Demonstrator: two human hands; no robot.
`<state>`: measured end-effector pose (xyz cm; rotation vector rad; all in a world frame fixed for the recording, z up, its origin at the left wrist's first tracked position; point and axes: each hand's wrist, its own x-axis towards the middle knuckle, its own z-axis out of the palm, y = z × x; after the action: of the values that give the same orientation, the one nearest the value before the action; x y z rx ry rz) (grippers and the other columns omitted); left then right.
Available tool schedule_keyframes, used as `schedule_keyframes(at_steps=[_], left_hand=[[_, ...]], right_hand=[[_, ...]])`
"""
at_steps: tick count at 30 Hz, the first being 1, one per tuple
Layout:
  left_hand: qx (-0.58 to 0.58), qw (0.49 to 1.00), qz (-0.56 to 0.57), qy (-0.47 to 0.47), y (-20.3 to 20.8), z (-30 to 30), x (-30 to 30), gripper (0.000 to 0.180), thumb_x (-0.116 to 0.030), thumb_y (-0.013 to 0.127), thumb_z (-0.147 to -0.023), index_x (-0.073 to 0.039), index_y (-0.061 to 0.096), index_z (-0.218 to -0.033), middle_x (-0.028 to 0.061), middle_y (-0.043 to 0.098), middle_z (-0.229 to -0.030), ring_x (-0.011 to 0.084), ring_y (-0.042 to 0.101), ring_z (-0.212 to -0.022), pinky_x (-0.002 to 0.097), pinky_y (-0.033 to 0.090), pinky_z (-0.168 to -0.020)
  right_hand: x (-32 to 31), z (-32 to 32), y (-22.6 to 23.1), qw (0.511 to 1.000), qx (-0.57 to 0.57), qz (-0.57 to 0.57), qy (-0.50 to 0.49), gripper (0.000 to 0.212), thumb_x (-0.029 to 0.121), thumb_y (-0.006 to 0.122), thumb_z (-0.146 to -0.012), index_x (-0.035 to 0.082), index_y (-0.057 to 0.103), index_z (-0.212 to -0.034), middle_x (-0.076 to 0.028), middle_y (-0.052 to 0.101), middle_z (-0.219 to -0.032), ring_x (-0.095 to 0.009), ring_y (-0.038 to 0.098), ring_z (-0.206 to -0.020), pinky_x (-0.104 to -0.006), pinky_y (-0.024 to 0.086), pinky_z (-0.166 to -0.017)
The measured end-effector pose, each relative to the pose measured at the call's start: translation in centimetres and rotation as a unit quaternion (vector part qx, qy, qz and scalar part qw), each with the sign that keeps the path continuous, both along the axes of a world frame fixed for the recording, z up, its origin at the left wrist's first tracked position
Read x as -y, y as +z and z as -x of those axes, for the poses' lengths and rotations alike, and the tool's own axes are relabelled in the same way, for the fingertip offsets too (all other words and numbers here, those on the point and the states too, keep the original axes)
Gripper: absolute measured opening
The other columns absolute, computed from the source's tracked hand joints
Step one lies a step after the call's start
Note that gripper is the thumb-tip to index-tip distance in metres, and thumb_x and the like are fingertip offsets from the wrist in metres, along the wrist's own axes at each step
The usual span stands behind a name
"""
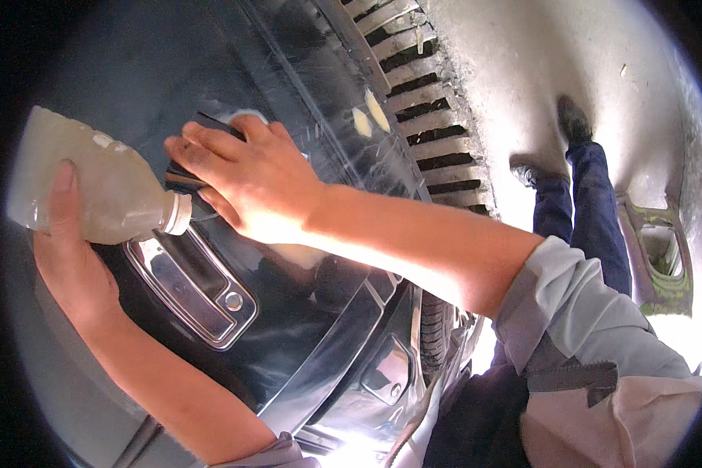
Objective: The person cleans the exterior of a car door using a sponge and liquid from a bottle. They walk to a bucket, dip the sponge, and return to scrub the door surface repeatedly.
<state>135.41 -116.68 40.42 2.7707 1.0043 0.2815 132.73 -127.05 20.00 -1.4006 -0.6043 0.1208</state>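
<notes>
My left hand (82, 269) is wrapped round a clear plastic bottle (105, 187) of cloudy, pale contents. The bottle lies tilted, its white cap (179, 214) pointing right toward my other hand. Under the fingers of my right hand (265, 175) is a dark block (182, 181), pressed to a dark car panel (140, 70); most of the block is hidden by the hand. Pale, wet-looking patches show on the panel around that hand. Just below the bottle cap sits a chrome door handle (203, 292) with a round lock.
Pale chips (377, 109) mark the panel near its lower edge. Beyond lies a slotted floor grate (437, 132) beside concrete (507, 47). A tyre (435, 331) and a second chrome fitting (388, 370) are lower down. My legs (597, 210) stand at the right near a worn greenish frame (659, 257).
</notes>
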Motion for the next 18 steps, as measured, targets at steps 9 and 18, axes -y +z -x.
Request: schedule_keyframes(at_steps=[9, 18], left_hand=[[-0.039, 0.999, -0.017, -0.006, 0.2, 0.4, 0.4, 0.067, -0.044, 0.070, -0.090, 0.010, 0.060, -0.129, 0.0197, 0.065, -0.121, 0.0263, 0.062, -0.110, 0.0365, 0.043, -0.100], [-0.046, 0.999, -0.007, -0.011, 0.2, 0.6, 0.3, 0.066, -0.044, 0.068, -0.092, 0.009, 0.059, -0.131, 0.0194, 0.064, -0.124, 0.0264, 0.061, -0.113, 0.0363, 0.042, -0.103]], right_hand=[[9.7, 9.8, -3.9, 0.993, 0.016, -0.008, 0.113, 0.057, 0.019, 0.080, -0.082, 0.016, 0.059, -0.136, -0.007, 0.053, -0.145, -0.033, 0.056, -0.114, -0.0448, 0.048, -0.094], [11.3, 12.7, -4.4, 0.995, -0.004, -0.006, 0.101, 0.059, 0.020, 0.079, -0.082, 0.018, 0.057, -0.137, -0.004, 0.052, -0.144, -0.034, 0.055, -0.117, -0.0488, 0.048, -0.093]])
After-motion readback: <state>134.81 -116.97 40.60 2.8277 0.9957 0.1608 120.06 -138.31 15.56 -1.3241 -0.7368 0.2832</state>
